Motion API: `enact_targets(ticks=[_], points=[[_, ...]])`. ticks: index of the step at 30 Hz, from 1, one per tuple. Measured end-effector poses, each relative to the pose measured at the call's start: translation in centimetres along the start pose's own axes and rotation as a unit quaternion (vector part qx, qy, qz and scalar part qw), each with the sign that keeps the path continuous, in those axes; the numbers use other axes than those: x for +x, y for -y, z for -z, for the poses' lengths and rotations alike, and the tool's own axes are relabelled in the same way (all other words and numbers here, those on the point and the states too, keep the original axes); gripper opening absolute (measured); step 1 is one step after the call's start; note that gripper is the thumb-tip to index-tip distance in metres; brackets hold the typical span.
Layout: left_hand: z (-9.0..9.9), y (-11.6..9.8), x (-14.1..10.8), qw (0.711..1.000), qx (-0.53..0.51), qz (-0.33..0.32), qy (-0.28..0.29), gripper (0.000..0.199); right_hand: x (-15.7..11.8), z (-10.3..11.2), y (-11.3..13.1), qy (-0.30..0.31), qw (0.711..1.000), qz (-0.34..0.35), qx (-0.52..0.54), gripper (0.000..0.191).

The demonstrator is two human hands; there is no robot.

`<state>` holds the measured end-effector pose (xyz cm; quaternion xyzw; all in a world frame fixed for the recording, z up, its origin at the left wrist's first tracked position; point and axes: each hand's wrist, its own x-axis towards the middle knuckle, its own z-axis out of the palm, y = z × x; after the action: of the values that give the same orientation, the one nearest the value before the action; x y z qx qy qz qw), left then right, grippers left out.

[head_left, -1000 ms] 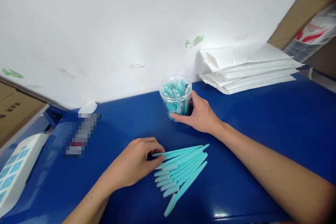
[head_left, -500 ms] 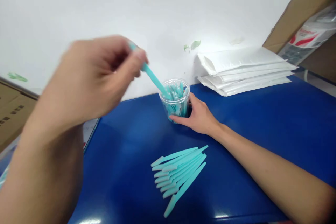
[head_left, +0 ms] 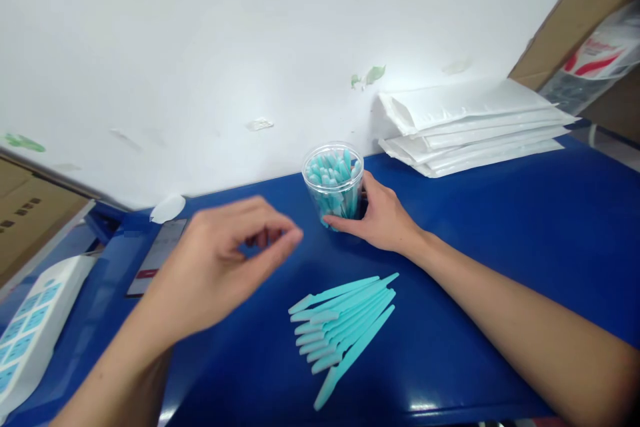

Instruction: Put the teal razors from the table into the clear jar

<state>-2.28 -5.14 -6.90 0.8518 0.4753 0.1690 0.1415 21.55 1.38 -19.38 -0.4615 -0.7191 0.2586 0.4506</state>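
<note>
Left grip (head_left: 220,270) lowered, pinched narrow, up-left of teal sticks (head_left: 345,330), right grip (head_left: 384,219) holding clear jar (head_left: 334,199)

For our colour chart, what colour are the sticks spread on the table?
The sticks are turquoise with paler left ends, best seen in the head view.

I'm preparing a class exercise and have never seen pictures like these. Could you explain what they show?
There is no machine: these are one person's bare hands. Every picture comes from one camera worn on the head, looking forward and down. The right hand grips a clear jar of teal eyebrow razors, standing on a blue table. The left hand has its fingertips together, nothing visible in it. More razors lie fanned out nearer the camera. White packets are stacked at the back.
</note>
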Motion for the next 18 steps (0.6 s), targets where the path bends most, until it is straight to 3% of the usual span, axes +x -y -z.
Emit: enact_targets(ticks=[4,6,9,14,18], points=[[-3.7,1.6,-2.9,0.979,-0.028,0.105,0.174,0.019,0.0,-0.1,-0.1,0.003,1.000,0.000,-0.009,0.064],[-5.2,2.2,-3.6,0.971,-0.031,0.126,0.201,0.018,0.0,-0.1,-0.1,0.001,1.000,-0.001,-0.009,0.066],[-6.4,2.6,-3.8,0.969,-0.044,0.143,0.198,0.019,-0.1,-0.1,-0.2,0.002,1.000,-0.002,-0.007,0.067],[-6.8,3.0,-3.8,0.978,-0.054,0.147,0.135,0.021,0.0,-0.1,-0.1,0.004,1.000,-0.007,-0.013,0.066],[-7.5,2.9,-4.0,0.979,-0.066,0.146,0.128,0.023,0.0,0.1,0.1,0.008,1.000,-0.002,-0.008,0.063]])
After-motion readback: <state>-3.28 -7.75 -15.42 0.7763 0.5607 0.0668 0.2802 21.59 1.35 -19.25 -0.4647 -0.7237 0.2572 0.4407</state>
